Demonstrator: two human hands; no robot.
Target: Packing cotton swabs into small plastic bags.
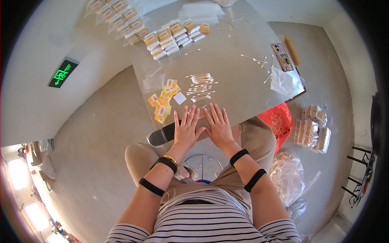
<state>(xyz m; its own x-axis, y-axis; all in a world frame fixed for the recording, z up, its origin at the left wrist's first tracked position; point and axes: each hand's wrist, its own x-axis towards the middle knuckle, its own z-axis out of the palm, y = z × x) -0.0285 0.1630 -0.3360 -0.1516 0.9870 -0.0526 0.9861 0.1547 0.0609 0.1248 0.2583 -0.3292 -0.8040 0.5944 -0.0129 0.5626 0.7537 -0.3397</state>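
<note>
My left hand and my right hand lie flat at the table's near edge, fingers stretched out and thumbs nearly touching. Between the fingertips shows a small row of cotton swabs, partly covered by my hands. Just beyond is a larger pile of cotton swabs, laid mostly sideways. Left of it are several yellow printed cards and a white square card. A dark flat strip sits along the edge beside my left hand. Neither hand holds anything that I can see.
Filled clear packets are stacked at the far left of the metal table. Loose swabs, a phone and a clear bag lie at the right. A red bag and bundled swabs stand on the floor.
</note>
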